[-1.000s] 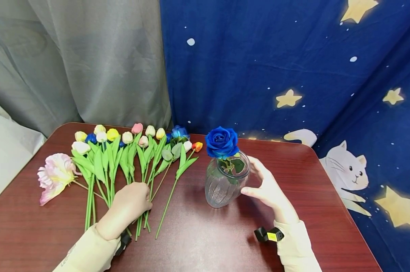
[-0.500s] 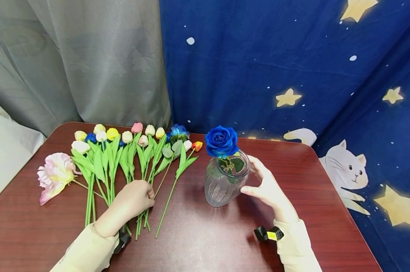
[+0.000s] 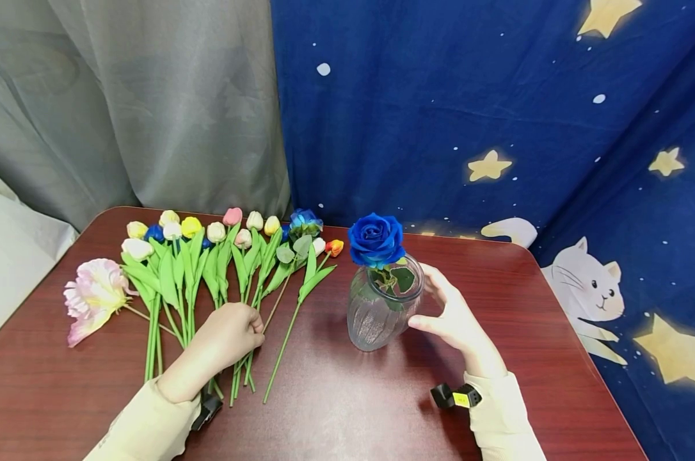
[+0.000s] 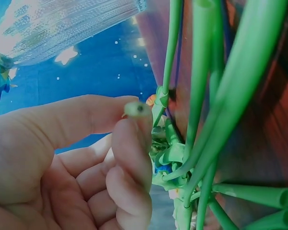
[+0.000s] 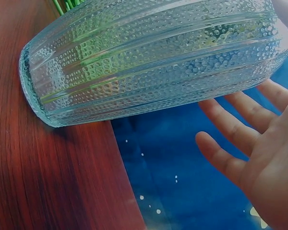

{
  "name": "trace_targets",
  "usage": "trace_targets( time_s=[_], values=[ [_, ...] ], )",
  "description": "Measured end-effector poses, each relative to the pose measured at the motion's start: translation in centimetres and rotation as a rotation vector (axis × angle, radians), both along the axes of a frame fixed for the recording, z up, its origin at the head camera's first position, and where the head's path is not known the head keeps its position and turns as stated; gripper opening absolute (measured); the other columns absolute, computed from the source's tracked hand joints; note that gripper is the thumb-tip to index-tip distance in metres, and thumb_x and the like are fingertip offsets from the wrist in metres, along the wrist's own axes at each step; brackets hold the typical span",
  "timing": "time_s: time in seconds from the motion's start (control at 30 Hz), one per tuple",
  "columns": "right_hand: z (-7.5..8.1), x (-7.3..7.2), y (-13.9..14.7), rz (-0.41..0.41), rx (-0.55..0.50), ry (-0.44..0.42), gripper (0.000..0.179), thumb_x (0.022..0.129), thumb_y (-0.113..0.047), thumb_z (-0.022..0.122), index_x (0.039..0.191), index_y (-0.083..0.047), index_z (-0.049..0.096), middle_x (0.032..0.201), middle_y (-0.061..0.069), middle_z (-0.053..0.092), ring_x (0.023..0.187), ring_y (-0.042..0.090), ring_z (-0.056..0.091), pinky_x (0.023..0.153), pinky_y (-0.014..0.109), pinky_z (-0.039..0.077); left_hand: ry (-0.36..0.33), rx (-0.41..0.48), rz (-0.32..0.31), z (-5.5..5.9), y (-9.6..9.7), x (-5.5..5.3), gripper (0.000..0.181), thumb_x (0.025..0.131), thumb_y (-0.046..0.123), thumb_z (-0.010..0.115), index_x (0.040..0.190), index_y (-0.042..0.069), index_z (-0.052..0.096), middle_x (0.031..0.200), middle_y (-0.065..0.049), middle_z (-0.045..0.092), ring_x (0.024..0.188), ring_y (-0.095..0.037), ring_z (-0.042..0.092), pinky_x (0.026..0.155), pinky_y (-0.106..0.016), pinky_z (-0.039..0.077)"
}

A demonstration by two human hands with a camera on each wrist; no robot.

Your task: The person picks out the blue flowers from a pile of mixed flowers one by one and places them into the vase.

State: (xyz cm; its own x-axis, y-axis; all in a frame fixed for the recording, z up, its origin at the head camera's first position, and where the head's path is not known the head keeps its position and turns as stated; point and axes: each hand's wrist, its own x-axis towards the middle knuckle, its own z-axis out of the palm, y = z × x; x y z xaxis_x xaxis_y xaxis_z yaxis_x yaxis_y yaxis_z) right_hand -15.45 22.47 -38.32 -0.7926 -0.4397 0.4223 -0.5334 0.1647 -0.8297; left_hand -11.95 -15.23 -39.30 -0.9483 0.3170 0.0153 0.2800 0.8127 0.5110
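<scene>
In the head view my left hand [image 3: 230,334] pinches the thin stem [image 3: 277,302] of a blue rose [image 3: 305,222] among the laid-out flowers. The stem's cut end [image 4: 136,109] shows between thumb and forefinger in the left wrist view. My right hand [image 3: 448,314] holds a ribbed clear glass vase [image 3: 370,320] near its rim, thumb on the near side and fingers on the far side. In the right wrist view the little finger [image 5: 218,153] stands off the glass. Another blue rose [image 3: 376,241] stands in the vase, its bloom above the rim.
Several tulips [image 3: 175,275] lie in a row left of the vase, stems toward me. An orange tulip [image 3: 334,248] lies nearest the vase. A large pink flower [image 3: 96,296] lies at far left. Curtains [image 3: 382,115] hang behind the brown table [image 3: 336,410].
My left hand has shifted slightly right and up with the rose stem. The lying rose's bloom has turned, showing more green underneath. My right hand and the vase stay put.
</scene>
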Motion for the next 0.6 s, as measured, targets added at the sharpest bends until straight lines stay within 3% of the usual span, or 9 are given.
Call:
trace_targets(
  time_s=[0.6],
  values=[
    [-0.1, 0.0, 0.0, -0.003, 0.003, -0.013, 0.073, 0.076, -0.011, 0.079, 0.139, -0.001, 0.043, 0.13, -0.001, 0.056, 0.12, 0.014, 0.052, 0.099, 0.025, 0.037, -0.017, 0.056, 0.022, 1.1, 0.1, 0.5, 0.015, 0.082, 0.006, 0.071, 0.071, 0.012, 0.063, 0.061, 0.006, 0.049, 0.058, -0.011, 0.045, 0.06, -0.033, 0.043]
  ],
)
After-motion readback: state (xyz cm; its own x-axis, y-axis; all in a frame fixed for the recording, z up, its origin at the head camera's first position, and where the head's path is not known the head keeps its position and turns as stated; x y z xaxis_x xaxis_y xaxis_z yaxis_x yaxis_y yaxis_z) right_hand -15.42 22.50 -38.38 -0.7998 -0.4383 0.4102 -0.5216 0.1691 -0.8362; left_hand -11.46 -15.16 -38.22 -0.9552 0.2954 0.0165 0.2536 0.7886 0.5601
